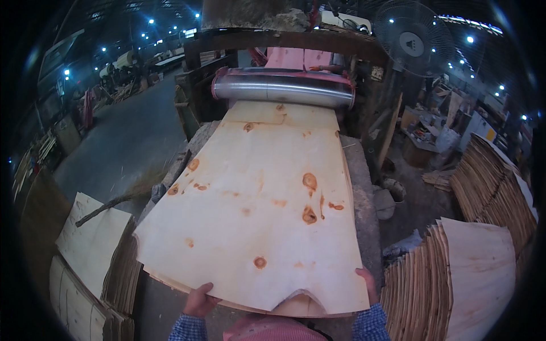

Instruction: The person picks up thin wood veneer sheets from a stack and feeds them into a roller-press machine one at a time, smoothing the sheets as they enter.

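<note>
A pale wood veneer sheet (239, 227) with brown knots lies in front of me on top of other sheets, its far end reaching up to a shiny metal roller (284, 90). My left hand (200, 301) grips its near edge left of centre, thumb on top and fingers hidden underneath. At the near right corner, my right hand (368, 284) is closed on the sheet's side edge, most of its fingers hidden. A curved notch is cut from the near edge between my hands, showing another sheet below.
Veneer stacks stand at the lower left (94, 238) and lower right (478, 261). A broom (128, 196) with a stick handle leans on the left. Beyond the roller are pink-coated sheets (290, 58) and another person's hand (322, 68). A large fan (412, 44) stands at the upper right.
</note>
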Motion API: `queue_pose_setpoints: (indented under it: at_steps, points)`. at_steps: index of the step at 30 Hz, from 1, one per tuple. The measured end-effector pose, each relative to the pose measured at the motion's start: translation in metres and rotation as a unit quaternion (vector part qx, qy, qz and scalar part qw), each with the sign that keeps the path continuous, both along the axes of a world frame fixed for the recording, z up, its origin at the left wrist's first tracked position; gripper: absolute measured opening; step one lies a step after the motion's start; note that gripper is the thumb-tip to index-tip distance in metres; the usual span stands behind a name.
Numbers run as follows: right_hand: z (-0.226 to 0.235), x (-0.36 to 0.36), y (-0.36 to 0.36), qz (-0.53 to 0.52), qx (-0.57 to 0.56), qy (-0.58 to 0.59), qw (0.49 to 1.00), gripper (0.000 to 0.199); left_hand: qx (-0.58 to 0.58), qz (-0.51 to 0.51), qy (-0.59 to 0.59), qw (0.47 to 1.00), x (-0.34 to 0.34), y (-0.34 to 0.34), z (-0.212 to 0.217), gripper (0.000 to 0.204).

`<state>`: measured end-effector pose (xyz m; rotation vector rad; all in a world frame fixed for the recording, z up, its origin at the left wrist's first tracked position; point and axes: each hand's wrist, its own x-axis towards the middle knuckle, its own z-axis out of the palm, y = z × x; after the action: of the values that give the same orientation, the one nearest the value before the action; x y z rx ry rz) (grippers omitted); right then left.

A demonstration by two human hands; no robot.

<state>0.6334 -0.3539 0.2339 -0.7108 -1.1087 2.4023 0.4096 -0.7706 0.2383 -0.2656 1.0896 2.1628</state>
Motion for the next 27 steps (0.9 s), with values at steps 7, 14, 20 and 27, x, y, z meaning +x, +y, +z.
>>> queue_pose_setpoints:
  at_steps: [7,14,20,27]
  points:
    - [0.13,-0.007,-0.035,-0.014,0.078,0.055,0.995,0.053,0.085,0.046,0.055,0.994,0.049,-0.02,0.022,0.061]
    - [-0.028,-0.022,0.025,-0.096,-0.148,0.076,0.981,0.05,0.125,-0.004,-0.019,0.992,-0.05,0.044,0.021,0.045]
    - [-0.097,-0.009,-0.04,-0.05,0.577,-0.364,0.729,0.047,0.067,0.006,-0.006,0.998,-0.115,0.105,-0.002,0.035]
    - [-0.114,0.027,-0.057,-0.089,0.637,-0.434,0.63,0.042,0.022,0.005,0.047,0.999,-0.223,0.207,-0.052,0.025]
